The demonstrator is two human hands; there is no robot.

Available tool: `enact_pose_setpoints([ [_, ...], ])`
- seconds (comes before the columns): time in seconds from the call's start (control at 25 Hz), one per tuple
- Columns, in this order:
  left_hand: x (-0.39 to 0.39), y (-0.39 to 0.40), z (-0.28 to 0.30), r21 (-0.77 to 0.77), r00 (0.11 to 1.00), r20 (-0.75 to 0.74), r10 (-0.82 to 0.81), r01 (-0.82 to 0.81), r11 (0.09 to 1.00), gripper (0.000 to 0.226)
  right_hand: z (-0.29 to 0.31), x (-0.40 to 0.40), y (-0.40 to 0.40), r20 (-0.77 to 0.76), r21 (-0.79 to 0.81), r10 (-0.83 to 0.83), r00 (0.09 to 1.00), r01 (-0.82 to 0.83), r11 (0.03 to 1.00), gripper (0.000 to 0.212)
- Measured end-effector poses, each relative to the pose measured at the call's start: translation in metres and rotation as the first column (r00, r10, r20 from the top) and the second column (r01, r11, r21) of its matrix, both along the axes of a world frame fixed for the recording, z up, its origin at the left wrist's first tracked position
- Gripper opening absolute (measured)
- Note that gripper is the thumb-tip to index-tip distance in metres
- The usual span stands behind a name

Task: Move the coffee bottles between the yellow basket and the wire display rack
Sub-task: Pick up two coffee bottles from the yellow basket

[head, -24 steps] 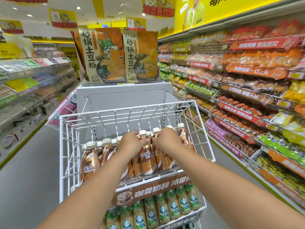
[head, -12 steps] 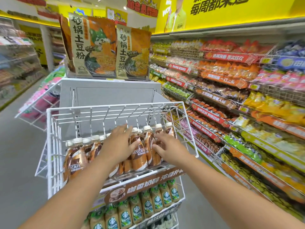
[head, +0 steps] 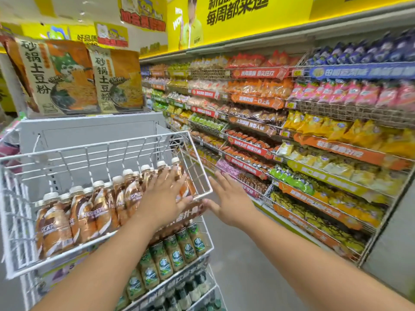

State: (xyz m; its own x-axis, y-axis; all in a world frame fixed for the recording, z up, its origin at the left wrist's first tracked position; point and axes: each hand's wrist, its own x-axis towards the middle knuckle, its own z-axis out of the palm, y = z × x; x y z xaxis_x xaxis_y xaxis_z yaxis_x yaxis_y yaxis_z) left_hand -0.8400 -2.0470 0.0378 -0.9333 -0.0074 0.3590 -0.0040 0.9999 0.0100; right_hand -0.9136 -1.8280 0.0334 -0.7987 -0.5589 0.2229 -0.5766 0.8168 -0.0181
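Several brown Nescafe coffee bottles [head: 89, 212] with white caps stand in rows in the top tier of the white wire display rack [head: 107, 147]. My left hand [head: 162, 198] lies flat with fingers spread against the rightmost bottles in that tier. My right hand [head: 231, 203] is open just outside the rack's front right corner, its thumb near the brown price strip. Neither hand holds a bottle. No yellow basket is in view.
Green-labelled bottles [head: 170, 254] fill the rack's lower tier. A grey cabinet [head: 89, 129] behind the rack carries noodle packets [head: 74, 77]. Long snack shelves [head: 314, 135] run along the right, with a grey floor aisle [head: 242, 265] between.
The view has swung right. Both hands let go of the bottles in the middle; the left slid to the right end of the row and the right moved out past the rack's corner.
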Motion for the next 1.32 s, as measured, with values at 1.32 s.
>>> enact_pose_setpoints([
  [1.32,-0.049,0.817,-0.111,0.049,0.563,0.150,-0.813,0.817,0.575,0.091,-0.106,0.171,0.757,0.195,-0.111,-0.804,0.561,0.828,0.550,0.094],
])
